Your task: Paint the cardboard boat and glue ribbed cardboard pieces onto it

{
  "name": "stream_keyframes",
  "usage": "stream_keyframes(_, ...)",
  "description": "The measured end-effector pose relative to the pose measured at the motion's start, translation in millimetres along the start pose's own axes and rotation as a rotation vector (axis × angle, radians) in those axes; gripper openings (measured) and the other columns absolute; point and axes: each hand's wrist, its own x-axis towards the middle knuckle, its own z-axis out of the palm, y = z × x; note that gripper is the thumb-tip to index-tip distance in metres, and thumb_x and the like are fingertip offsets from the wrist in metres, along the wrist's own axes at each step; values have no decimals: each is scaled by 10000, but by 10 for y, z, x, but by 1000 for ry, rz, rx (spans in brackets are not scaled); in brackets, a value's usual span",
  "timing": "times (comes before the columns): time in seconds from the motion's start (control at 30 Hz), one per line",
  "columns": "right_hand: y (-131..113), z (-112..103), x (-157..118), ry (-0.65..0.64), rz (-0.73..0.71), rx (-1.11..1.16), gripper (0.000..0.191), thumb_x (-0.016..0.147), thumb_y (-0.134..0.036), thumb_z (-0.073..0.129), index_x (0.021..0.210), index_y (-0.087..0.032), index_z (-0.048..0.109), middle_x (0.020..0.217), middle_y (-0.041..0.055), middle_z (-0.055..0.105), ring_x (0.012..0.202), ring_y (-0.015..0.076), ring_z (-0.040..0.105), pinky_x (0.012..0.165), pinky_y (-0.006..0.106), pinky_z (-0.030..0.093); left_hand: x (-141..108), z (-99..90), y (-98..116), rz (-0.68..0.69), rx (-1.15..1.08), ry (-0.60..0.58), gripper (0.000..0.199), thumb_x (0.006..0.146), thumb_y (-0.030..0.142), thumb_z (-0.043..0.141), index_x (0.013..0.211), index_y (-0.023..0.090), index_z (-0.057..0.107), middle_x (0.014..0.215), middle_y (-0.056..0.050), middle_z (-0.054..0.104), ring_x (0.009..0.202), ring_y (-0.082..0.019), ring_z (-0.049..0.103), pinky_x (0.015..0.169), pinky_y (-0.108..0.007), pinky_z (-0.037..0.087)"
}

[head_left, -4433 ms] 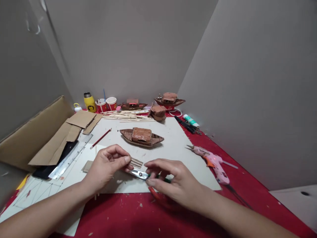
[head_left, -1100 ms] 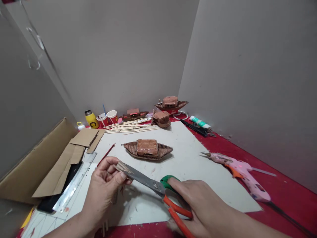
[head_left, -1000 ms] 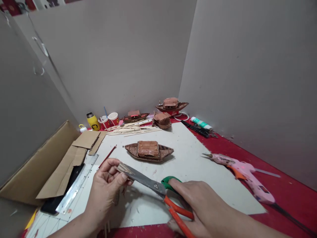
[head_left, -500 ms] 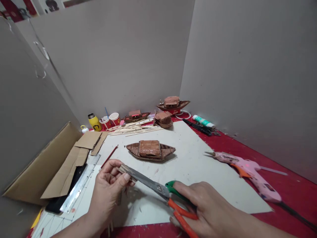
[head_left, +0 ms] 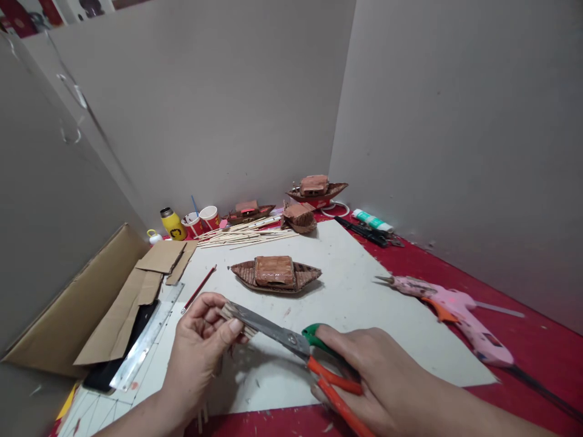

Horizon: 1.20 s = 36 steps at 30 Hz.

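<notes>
Scissors (head_left: 293, 340), blue stick (head_left: 195, 205) in cup (head_left: 193, 228) beyond

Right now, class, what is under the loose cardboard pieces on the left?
Under the cardboard pieces, part of a flat black object shows past their edge, beside the ruler. The rest is covered, so its full outline, and anything wholly beneath, cannot be seen.

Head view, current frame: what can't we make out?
All in the head view:
Ribbed piece: held end hidden by the left hand; middle covered by the scissors.
Orange handle: lower end cut off by the bottom edge.
Black object: mostly covered by cardboard and ruler; can't identify it.
Cord: far end cut off at the right edge.
Bottle: print too small to read.
</notes>
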Motion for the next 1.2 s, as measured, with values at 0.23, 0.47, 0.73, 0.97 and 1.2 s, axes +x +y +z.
stream_keyframes(0.23, -33, -26, -5, -21, 26, 23, 203, 880, -408, 490, 770, -237, 478, 579, -17, 549, 485, 163, 481, 495, 272, 257, -29, 36, -35, -18, 15, -32, 340, 712, 197, 803, 879, 209, 508, 666, 59, 658, 590, -89, 639, 596, -182, 524)
stream_keyframes(0.47, 3, 41, -32, -22, -30, 27, 287, 939, -464, 420, 778, -234, 476, 570, -27, 521, 485, 154, 468, 506, 281, 262, 4, 6, -74, -25, 13, -48, 350, 714, 207, 804, 902, 201, 509, 684, 46, 676, 592, -86, 646, 589, -171, 522)
stream_keyframes(0.73, 50, 62, -57, -1, -56, -40, 308, 967, -466, 367, 789, -233, 466, 557, -25, 548, 460, 160, 498, 504, 316, 227, 9, -13, -116, -18, 17, -56, 341, 723, 206, 798, 907, 200, 511, 690, 48, 679, 600, -80, 652, 600, -164, 529)
stream_keyframes(0.97, 51, 57, -73, 12, -75, -72, 302, 965, -461, 377, 800, -231, 482, 610, -4, 601, 476, 164, 520, 505, 318, 232, 23, -22, -142, -17, 23, -48, 339, 723, 212, 799, 908, 201, 515, 693, 50, 675, 602, -78, 644, 596, -164, 524)
stream_keyframes(1.2, 90, 76, -92, 16, -75, -5, 272, 957, -445, 403, 818, -226, 485, 583, -17, 576, 472, 158, 521, 509, 310, 251, 24, 14, -147, 1, 15, -37, 356, 701, 222, 814, 904, 197, 523, 681, 50, 652, 588, -81, 630, 582, -179, 529)
